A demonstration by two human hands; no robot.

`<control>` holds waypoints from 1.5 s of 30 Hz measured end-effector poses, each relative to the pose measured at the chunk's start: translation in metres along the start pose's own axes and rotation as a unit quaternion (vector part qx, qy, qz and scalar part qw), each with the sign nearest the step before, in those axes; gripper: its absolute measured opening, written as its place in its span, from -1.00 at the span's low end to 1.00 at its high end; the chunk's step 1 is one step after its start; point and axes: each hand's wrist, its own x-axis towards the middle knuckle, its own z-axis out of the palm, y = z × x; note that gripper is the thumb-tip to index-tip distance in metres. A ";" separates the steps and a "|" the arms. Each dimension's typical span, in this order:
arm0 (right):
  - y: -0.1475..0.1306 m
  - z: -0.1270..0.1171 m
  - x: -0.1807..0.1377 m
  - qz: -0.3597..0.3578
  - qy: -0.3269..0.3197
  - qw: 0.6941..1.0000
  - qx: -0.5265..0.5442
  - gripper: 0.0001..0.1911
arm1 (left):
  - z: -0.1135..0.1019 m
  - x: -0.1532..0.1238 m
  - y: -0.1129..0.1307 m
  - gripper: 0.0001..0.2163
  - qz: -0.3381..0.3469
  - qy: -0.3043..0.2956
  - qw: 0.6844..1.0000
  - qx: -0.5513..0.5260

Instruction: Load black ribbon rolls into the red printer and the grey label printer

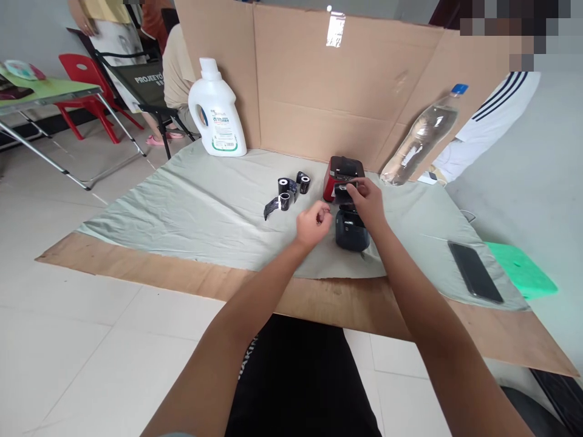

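Right now my right hand (368, 203) pinches a small black part (345, 190) at the front of the red printer (328, 182) on the cloth (204, 206). My left hand (313, 223) hovers beside it, loosely clenched, seemingly empty. A light, level grip seems best. The chair (146, 82) reads "PROJEEYO".

Right hand (367, 203) pinching red printer (339, 176), seemingly; left hand (312, 223) curled nearby.

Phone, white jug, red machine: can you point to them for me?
Phone (475, 271): head view, middle of its dark screen.
White jug (223, 127): head view, on its label.
Red machine (328, 182): head view, its red left side.
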 end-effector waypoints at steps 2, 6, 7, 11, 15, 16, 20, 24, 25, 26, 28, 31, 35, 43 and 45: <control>0.005 -0.022 -0.022 0.040 -0.020 0.998 0.042 -0.63 | -0.005 0.001 0.002 -0.93 0.020 0.022 0.999 -0.032; 0.007 -0.053 -0.062 0.117 -0.029 0.989 0.089 -0.53 | -0.006 -0.009 0.015 -0.86 0.083 -0.077 0.994 0.004; 0.007 -0.061 -0.069 0.135 -0.013 0.986 0.098 -0.52 | -0.004 -0.014 0.020 -0.84 0.109 -0.145 0.983 0.023; 0.016 -0.092 -0.089 0.220 0.051 0.960 0.165 -0.51 | 0.015 -0.038 0.042 -0.78 0.274 -0.419 0.865 0.035; 0.023 -0.113 -0.100 0.275 0.035 0.932 0.234 -0.48 | 0.027 -0.057 0.051 -0.54 0.357 -0.522 0.775 0.024; 0.023 -0.116 -0.100 0.280 0.030 0.929 0.239 -0.48 | 0.028 -0.061 0.052 -0.47 0.351 -0.536 0.767 0.036; 0.017 -0.117 -0.099 0.263 0.011 0.940 0.218 -0.45 | 0.019 -0.068 0.057 -0.35 0.323 -0.586 0.740 0.068; 0.015 -0.108 -0.093 0.196 -0.019 0.970 0.140 -0.49 | 0.014 -0.075 0.059 -0.36 0.300 -0.552 0.775 0.075; 0.015 -0.105 -0.091 0.178 -0.026 0.975 0.129 -0.51 | 0.015 -0.078 0.058 -0.38 0.275 -0.517 0.806 0.090; 0.016 -0.101 -0.090 0.164 -0.029 0.978 0.126 -0.53 | 0.017 -0.082 0.056 -0.42 0.251 -0.481 0.832 0.113; 0.019 -0.094 -0.087 0.155 -0.027 0.979 0.132 -0.54 | 0.021 -0.089 0.052 -0.55 0.232 -0.435 0.853 0.173; 0.022 -0.087 -0.082 0.167 -0.011 0.976 0.142 -0.52 | 0.025 -0.097 0.048 -0.64 0.296 -0.422 0.821 0.244; 0.022 -0.084 -0.078 0.171 -0.003 0.973 0.155 -0.50 | 0.025 -0.101 0.049 -0.65 0.373 -0.396 0.785 0.297; 0.025 -0.077 -0.073 0.184 0.031 0.963 0.194 -0.43 | 0.018 -0.098 0.062 -0.68 0.401 -0.409 0.773 0.272; 0.025 -0.075 -0.075 0.192 0.023 0.959 0.205 -0.42 | 0.008 -0.091 0.063 -0.69 0.411 -0.460 0.767 0.178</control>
